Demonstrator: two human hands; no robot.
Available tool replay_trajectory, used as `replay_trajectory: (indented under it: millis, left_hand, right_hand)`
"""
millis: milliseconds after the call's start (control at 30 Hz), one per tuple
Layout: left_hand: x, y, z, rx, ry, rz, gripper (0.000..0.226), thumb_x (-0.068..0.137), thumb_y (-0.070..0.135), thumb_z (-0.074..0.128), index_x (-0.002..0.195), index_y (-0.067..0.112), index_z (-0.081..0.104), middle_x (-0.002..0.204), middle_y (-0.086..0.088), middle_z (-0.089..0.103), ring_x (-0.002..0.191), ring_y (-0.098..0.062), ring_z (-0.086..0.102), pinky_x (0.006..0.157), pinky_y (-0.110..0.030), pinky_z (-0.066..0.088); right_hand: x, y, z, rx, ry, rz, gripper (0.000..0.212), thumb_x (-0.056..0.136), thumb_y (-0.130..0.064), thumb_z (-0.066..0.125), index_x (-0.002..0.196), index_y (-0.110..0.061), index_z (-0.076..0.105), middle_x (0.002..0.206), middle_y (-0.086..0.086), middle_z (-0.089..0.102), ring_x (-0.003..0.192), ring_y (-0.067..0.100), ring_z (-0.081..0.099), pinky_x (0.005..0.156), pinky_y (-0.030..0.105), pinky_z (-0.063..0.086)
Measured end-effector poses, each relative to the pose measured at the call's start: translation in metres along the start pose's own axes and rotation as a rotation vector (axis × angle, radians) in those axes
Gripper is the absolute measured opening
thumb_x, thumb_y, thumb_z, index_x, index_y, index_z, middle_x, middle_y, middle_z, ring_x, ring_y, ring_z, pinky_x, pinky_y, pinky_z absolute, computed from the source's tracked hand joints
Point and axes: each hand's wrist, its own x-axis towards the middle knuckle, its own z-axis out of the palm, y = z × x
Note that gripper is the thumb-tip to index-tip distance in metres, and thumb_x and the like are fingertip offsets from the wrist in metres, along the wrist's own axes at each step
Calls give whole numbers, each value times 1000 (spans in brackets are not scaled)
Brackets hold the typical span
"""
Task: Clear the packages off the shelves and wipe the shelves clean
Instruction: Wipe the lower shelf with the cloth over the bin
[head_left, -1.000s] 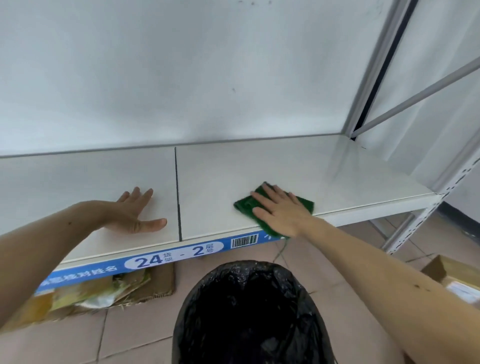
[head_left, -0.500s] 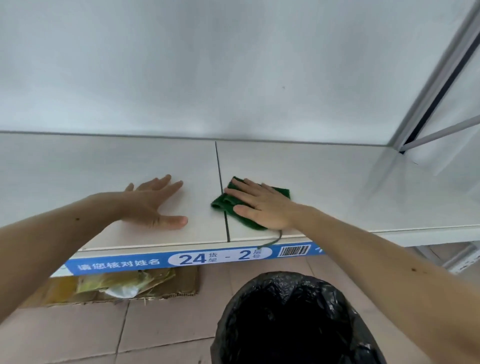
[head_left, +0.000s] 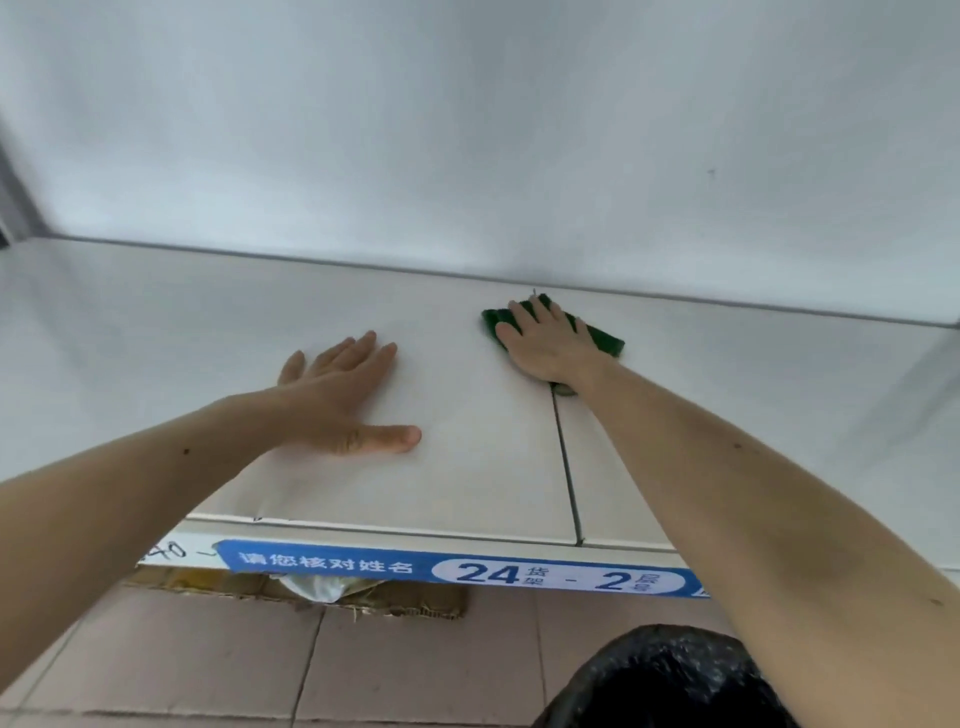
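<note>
The white shelf (head_left: 467, 483) runs across the view, split by a dark seam between two panels. A green cloth (head_left: 602, 338) lies on it near the back wall, over that seam. My right hand (head_left: 545, 343) presses flat on the cloth with straight fingers. My left hand (head_left: 343, 395) rests flat on the bare left panel, fingers spread and thumb out to the right. No packages show on this shelf.
A blue label strip (head_left: 467, 571) marked 24-2 runs along the shelf's front edge. Beneath it, flattened cardboard with a crumpled bag (head_left: 322, 592) lies on the tiled floor. A black bin bag (head_left: 670, 680) opens at the bottom right. The white wall stands right behind the shelf.
My right hand has slid the green cloth from the front edge back toward the wall along the seam. The view has shifted left. My left hand stays flat on the left panel.
</note>
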Motion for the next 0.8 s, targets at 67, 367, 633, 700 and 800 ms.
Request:
replay_trajectory:
  millis: [67,367,633,700,800]
  left_hand:
    - [-1,-5,-2,-74,18,33,153,23,110,16,153,36,-19,159,14,-26,148,-8,-18,121,-43,-11]
    - [-54,-61,-13,-37,-88,-10,146,28,110,21,152,42,-15,160,11,-23,148,-10,-20,121,-45,-7]
    - [-74,-80,-4,29,-47,-42,138,35,107,18,154,41,-10,162,8,-20,150,-17,-17,118,-57,-5]
    - [-77,-79,-3,23,-23,-47,134,41,105,19,155,39,-8,162,7,-19,150,-17,-16,119,-58,-4]
    - [-78,-81,2,34,-1,-36,129,46,101,16,155,36,-7,163,7,-18,150,-17,-16,119,-56,-5]
  right_hand:
    - [-16,-17,2,-28,-59,-100,60,104,-51,15,159,-31,4,167,-5,-5,153,18,-7,123,44,-4]
    - [-172,-19,8,-153,-165,-566,55,105,-54,16,155,-44,-4,162,-18,-17,148,4,-21,118,31,-15]
    - [-134,-95,26,-61,-70,-67,62,103,-52,15,159,-30,4,167,-2,-9,153,20,-11,123,48,-5]
    - [-155,-131,33,-65,-118,-243,58,104,-51,15,159,-35,4,166,-8,-9,152,14,-11,123,44,-7]
    - [-173,-116,28,-93,-158,-348,56,105,-53,15,157,-40,2,165,-14,-10,151,7,-12,123,38,-7]
